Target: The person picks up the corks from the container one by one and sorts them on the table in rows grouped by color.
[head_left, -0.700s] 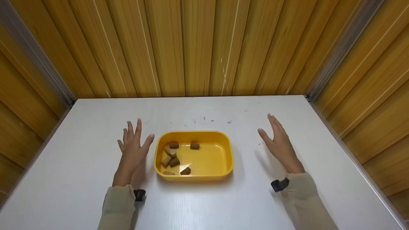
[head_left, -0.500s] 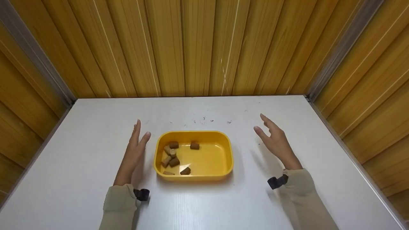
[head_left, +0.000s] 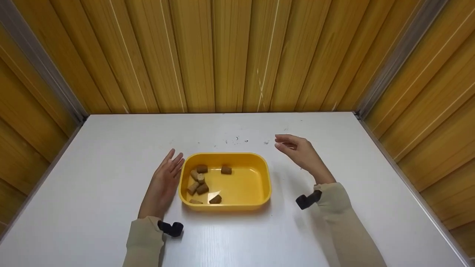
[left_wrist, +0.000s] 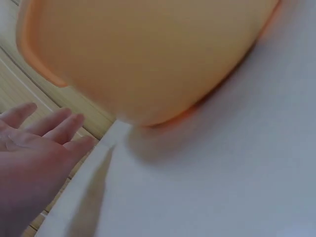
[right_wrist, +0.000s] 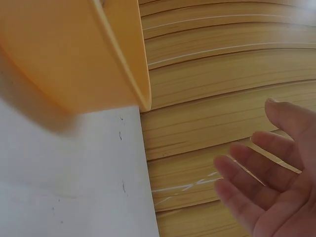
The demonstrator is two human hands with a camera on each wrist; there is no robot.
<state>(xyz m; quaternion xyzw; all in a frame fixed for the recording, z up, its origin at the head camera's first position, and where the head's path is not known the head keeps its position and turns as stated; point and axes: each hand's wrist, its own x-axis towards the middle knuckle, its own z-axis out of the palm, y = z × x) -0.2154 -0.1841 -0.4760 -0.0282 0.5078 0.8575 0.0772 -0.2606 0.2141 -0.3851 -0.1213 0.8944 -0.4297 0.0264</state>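
A yellow plastic bin [head_left: 265, 181] with rounded corners stands upright on the white table. Several short, stubby brown pieces, some dark and some light, lie inside, mostly along its left side; a dark brown piece [head_left: 226, 170] sits apart near the back wall. My left hand [head_left: 163, 187] is beside the bin's left wall, fingers loosely extended and holding nothing; whether the fingertips touch the wall is unclear. Above the table to the bin's right hovers my right hand [head_left: 301, 154], bare, with thumb and fingers slightly bent. The right wrist view shows its palm [right_wrist: 291, 207] holding nothing.
The white table [head_left: 230, 241] has small dark marks [head_left: 237, 139] behind the bin. Wood-patterned panels [head_left: 230, 55] enclose the back and both sides. Each wrist wears a black camera mount, such as the right one [head_left: 308, 200].
Both hands have moved inward toward the bin. The left has turned, showing more palm, and sits by the bin's left wall. The right has shifted left, its fingers more bent. The bin stays put.
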